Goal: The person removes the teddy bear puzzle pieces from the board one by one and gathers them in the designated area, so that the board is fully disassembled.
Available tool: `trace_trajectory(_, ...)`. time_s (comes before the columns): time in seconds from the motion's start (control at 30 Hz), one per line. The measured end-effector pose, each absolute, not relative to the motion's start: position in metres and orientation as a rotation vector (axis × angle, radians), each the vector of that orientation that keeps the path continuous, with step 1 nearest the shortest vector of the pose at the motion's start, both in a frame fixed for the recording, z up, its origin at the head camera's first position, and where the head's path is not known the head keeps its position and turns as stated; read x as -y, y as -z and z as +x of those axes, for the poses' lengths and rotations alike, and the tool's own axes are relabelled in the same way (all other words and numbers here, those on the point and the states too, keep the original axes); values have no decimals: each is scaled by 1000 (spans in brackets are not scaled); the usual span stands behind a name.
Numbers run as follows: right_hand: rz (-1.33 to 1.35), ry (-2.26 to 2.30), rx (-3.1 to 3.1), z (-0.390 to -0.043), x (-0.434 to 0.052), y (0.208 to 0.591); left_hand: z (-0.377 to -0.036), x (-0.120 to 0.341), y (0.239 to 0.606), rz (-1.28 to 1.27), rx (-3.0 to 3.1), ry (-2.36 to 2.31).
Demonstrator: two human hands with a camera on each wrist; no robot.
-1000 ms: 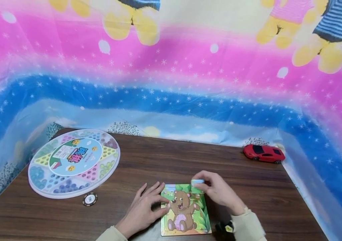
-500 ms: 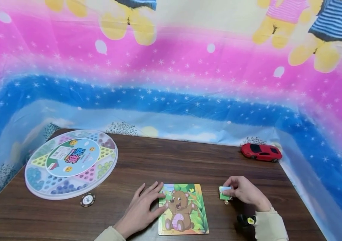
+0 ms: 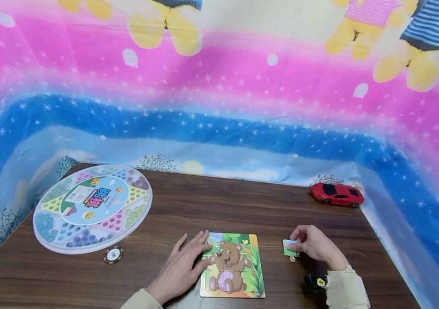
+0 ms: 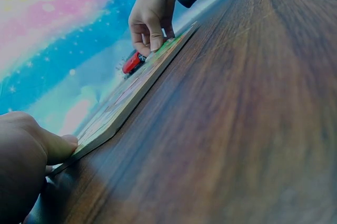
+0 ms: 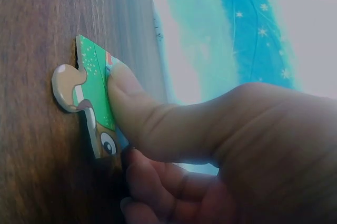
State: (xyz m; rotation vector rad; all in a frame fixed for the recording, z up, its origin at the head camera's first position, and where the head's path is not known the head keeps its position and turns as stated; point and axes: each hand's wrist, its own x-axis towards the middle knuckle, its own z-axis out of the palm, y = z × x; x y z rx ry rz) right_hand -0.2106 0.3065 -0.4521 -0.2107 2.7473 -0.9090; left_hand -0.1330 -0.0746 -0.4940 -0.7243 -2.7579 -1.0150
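A square bear jigsaw puzzle (image 3: pixel 255 274) lies flat near the table's front. My left hand (image 3: pixel 182 264) rests along its left side, fingers spread; the index fingertip and thumb touch the left edge. In the left wrist view, that thumb (image 4: pixel 62 148) lies on the board's edge (image 4: pixel 131 105). To the right of the puzzle, my right hand (image 3: pixel 316 244) pinches a puzzle piece (image 3: pixel 289 248) between thumb and fingers. Close up, the piece (image 5: pixel 97 77) is green, with a brown tab and part of the bear's eye; it is tilted by the tabletop, and I cannot tell whether it touches.
A round Chinese checkers board (image 3: pixel 140 223) lies at the table's left. Just in front of it is a poker chip (image 3: pixel 113 255). A red toy car (image 3: pixel 337 195) stands at the back right corner. A printed cloth (image 3: pixel 219 120) hangs behind the table.
My right hand has moved right, from the puzzle's upper right corner to beside it, with a puzzle piece in its grip. The left hand has stayed on the puzzle's left side.
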Motion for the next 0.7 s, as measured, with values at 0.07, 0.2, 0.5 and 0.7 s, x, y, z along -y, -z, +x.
trace_trajectory(0.07,-205,901,-2754,-211,-306,452,-133,74,494,-726,2757,1015)
trace_trajectory(0.2,-193,879,-2758,-209,-303,451,-133,74,495,-725,2763,1013)
trace_trajectory(0.5,-97,787,-2769,-206,-296,446,-134,74,495,-729,2760,1016)
trace_trajectory(0.7,-88,764,-2764,-206,-294,446,-134,74,495,-727,2760,1024)
